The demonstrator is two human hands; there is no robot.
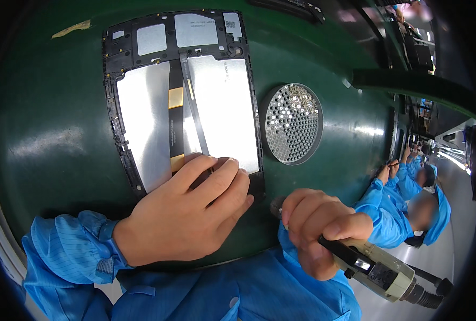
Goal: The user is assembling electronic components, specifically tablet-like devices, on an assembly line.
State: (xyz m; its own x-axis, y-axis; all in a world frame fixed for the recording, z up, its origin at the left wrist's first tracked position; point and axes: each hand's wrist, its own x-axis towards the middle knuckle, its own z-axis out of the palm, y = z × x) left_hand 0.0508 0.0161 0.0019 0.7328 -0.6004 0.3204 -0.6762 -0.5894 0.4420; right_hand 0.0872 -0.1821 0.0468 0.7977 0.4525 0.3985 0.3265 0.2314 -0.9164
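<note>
In front of me lies an opened tablet housing [144, 63], a black frame around silvery metal panels. A black flex cable with gold patches [176, 128] and a thin ribbon cable [194, 107] run down its middle. My left hand [187, 214] rests palm down across the housing's lower edge, fingers stretched and slightly apart, fingertips on it; its thumb is hidden. My right hand [323, 227] is closed around a pale electric screwdriver [379, 273] with a black lever, lower right of the housing. The screwdriver's tip points left, mostly hidden by the fingers.
Right of the housing stands a round metal screw tray [294, 123] with many holes, small screws gathered at its upper part. A yellowish tape scrap [71, 28] lies at upper left on the green table [51, 123]. Co-workers in blue [393, 211] sit at far right.
</note>
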